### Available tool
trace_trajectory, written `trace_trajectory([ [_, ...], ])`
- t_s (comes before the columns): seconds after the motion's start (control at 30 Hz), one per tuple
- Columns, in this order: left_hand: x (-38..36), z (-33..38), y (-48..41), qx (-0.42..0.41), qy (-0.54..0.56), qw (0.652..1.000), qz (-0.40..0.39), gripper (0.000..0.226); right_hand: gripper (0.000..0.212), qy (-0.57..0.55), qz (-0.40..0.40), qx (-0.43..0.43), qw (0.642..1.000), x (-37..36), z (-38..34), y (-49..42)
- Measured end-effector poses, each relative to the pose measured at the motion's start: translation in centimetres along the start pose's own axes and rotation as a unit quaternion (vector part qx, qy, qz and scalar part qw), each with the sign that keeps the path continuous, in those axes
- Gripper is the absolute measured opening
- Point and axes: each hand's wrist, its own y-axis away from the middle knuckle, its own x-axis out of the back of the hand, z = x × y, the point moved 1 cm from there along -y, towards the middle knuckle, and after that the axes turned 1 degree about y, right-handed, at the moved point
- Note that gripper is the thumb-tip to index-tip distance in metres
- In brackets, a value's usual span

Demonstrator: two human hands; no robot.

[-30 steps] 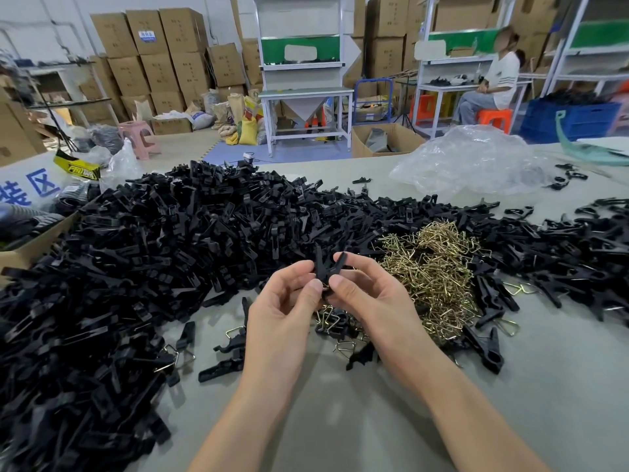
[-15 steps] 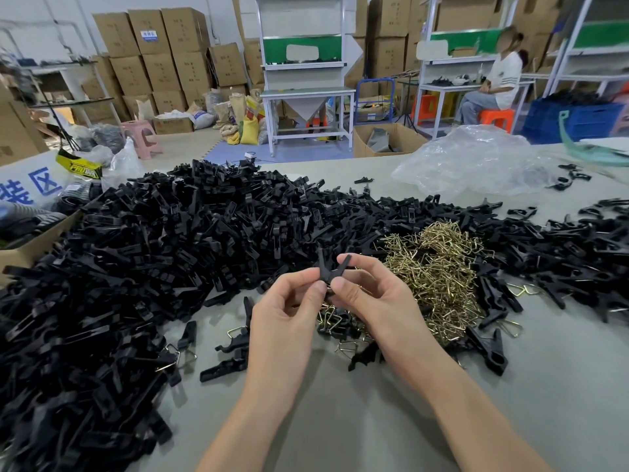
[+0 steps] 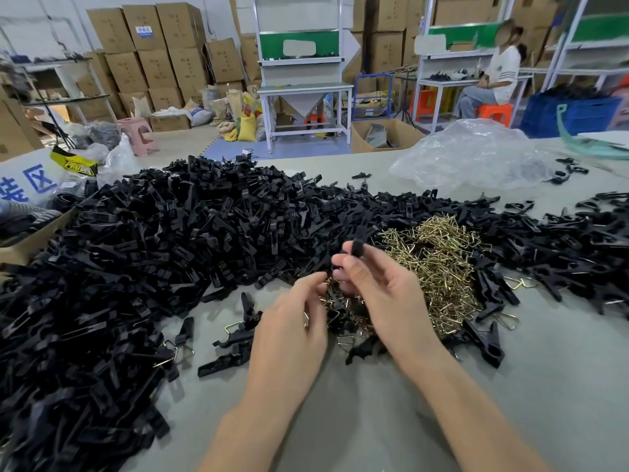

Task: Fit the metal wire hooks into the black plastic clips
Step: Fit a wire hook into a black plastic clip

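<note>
Tabletop [image 3: 510,403] between clip heaps [image 3: 136,250]: right hand [image 3: 384,294] pinches black clip [image 3: 357,248].

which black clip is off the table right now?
The clip pinched by the right hand, held up in front of the gold wire hook pile. All the others lie heaped or loose on the table.

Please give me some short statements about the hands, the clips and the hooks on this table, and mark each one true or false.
1. The right hand pinches a black clip. True.
2. The left hand also touches that clip. False: it is apart from it, lower and to the left.
3. The pile of wire hooks lies left of both hands. False: it lies to their right, beyond the right hand.
4. A clear plastic bag lies on the table, far right. True.
</note>
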Motion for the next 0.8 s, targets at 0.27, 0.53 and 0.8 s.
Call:
trace_trajectory([
  [0.27, -0.8, -0.8, 0.0, -0.033, -0.152, 0.984, -0.085, 0.022, 0.021, 0.033, 0.077, 0.009, 0.996, 1.3, 1.0, -0.9],
  [0.53, 0.1, -2.0, -0.5, 0.009, -0.071, 0.996, -0.053, 0.017, 0.018, 0.106, 0.064, 0.014, 0.992, 1.1, 1.5, -0.7],
  [0.8, 0.9, -1.1, -0.9, 0.118, 0.127, 0.984, 0.047, 0.018, 0.019, 0.052, 0.053, 0.006, 0.997, 0.6, 0.6, -0.4],
])
